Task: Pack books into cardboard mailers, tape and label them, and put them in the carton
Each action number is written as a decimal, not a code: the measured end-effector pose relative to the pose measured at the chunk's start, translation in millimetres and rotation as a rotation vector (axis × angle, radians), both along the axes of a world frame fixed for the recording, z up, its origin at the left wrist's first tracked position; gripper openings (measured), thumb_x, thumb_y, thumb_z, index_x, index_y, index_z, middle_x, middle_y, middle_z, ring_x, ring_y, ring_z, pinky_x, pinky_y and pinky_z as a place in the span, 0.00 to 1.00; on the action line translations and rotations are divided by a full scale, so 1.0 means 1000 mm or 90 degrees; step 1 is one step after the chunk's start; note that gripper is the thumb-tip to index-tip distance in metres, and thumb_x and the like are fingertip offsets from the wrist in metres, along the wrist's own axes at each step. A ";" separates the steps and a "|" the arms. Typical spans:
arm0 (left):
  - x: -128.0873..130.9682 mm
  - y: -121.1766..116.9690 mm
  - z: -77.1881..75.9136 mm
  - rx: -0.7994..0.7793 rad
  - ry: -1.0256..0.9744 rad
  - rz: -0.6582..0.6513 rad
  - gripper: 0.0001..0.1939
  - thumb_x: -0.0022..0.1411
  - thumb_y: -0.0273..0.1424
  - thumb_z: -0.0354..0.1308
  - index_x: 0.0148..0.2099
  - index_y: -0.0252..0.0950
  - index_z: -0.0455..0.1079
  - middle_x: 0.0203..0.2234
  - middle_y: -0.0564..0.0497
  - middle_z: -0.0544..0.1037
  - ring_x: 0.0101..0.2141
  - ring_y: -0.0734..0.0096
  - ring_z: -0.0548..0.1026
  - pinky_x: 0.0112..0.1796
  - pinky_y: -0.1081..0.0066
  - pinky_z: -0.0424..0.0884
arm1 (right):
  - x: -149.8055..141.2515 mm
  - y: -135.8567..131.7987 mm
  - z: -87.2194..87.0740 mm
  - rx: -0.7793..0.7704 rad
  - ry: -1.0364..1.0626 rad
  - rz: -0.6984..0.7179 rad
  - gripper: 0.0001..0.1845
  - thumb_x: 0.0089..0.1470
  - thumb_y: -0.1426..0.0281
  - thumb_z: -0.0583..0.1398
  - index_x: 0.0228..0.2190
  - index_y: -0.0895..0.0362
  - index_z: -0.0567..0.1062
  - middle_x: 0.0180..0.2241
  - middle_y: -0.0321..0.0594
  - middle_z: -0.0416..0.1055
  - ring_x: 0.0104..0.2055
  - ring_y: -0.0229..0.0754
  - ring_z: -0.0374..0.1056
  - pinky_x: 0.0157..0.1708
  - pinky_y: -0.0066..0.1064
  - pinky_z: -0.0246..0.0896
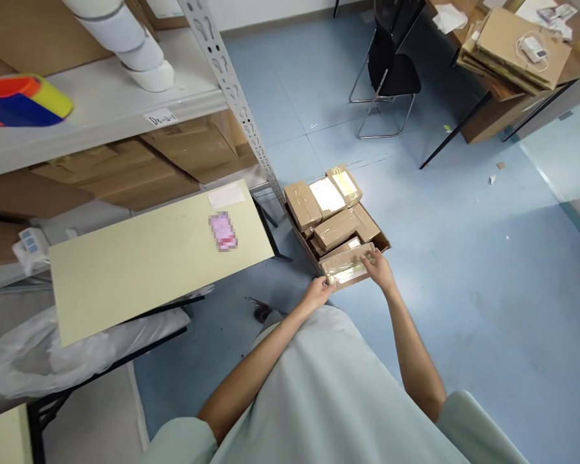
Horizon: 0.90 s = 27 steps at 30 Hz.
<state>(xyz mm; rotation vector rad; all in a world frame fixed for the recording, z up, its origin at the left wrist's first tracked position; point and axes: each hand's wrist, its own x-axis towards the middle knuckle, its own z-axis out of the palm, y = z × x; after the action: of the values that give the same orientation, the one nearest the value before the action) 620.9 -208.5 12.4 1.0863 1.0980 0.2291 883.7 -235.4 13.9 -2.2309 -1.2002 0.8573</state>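
Observation:
A small taped cardboard box with a white label lies between my two hands, over the near side of a larger open carton. My left hand grips its left end, fingers bent around the edge. At the right end, my right hand has thumb and fingers closed on the box. Several other taped boxes fill the carton behind it, among them a plain long box and one with a yellowish label. Whether the held box rests on the others cannot be made out.
Left of the carton stands a pale yellow table bearing a blurred pink item. Metal shelving holds cartons and tape rolls. A black chair and a desk with flattened cardboard stand farther back.

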 end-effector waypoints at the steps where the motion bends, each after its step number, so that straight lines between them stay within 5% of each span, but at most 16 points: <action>1: 0.012 0.001 -0.002 0.003 0.011 0.005 0.19 0.60 0.43 0.71 0.45 0.34 0.80 0.36 0.45 0.86 0.42 0.57 0.85 0.47 0.63 0.78 | 0.009 0.008 -0.003 -0.004 -0.006 0.010 0.31 0.64 0.50 0.60 0.56 0.59 0.81 0.67 0.61 0.70 0.77 0.64 0.55 0.72 0.56 0.57; 7: 0.031 0.019 0.007 0.011 0.036 0.062 0.17 0.63 0.42 0.69 0.44 0.33 0.81 0.39 0.43 0.87 0.47 0.55 0.84 0.48 0.64 0.78 | 0.014 0.049 -0.024 -0.081 0.055 0.055 0.36 0.64 0.53 0.63 0.62 0.66 0.76 0.73 0.67 0.60 0.78 0.66 0.52 0.75 0.58 0.50; 11: 0.001 0.028 0.046 -0.024 -0.081 0.170 0.24 0.64 0.46 0.69 0.55 0.35 0.82 0.54 0.39 0.85 0.53 0.53 0.83 0.55 0.59 0.76 | -0.001 0.052 -0.027 -0.088 0.086 0.051 0.39 0.63 0.47 0.63 0.61 0.66 0.78 0.71 0.68 0.63 0.76 0.68 0.58 0.73 0.61 0.53; 14: -0.025 0.029 0.087 -0.031 -0.154 0.268 0.27 0.63 0.49 0.71 0.57 0.37 0.83 0.54 0.39 0.85 0.53 0.53 0.83 0.58 0.57 0.75 | -0.019 0.052 -0.012 -0.022 0.148 0.068 0.39 0.62 0.42 0.61 0.57 0.62 0.81 0.62 0.64 0.76 0.68 0.66 0.70 0.69 0.59 0.63; 18: -0.052 0.024 0.137 -0.040 -0.189 0.368 0.24 0.62 0.49 0.73 0.53 0.39 0.86 0.47 0.43 0.86 0.48 0.59 0.82 0.58 0.57 0.74 | -0.061 0.056 0.046 0.076 0.314 0.147 0.33 0.61 0.41 0.64 0.47 0.57 0.84 0.49 0.54 0.84 0.52 0.58 0.81 0.58 0.51 0.75; 24: -0.102 0.005 0.198 0.040 -0.266 0.425 0.16 0.65 0.45 0.73 0.49 0.43 0.88 0.36 0.48 0.81 0.38 0.67 0.76 0.47 0.62 0.74 | -0.158 0.054 0.172 0.163 0.520 0.260 0.16 0.65 0.50 0.68 0.43 0.48 0.85 0.40 0.39 0.83 0.44 0.46 0.81 0.49 0.41 0.80; 27: -0.137 -0.009 0.220 0.087 -0.298 0.440 0.14 0.66 0.44 0.72 0.49 0.45 0.88 0.33 0.50 0.77 0.36 0.67 0.74 0.46 0.61 0.73 | -0.210 0.050 0.214 0.184 0.590 0.318 0.14 0.63 0.51 0.70 0.41 0.47 0.84 0.38 0.37 0.81 0.40 0.45 0.80 0.46 0.41 0.81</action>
<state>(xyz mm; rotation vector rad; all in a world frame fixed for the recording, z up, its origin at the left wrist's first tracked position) 484.0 -217.2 232.0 0.6797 0.9998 1.0643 673.7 -185.3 228.0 -1.0501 -1.2649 1.5467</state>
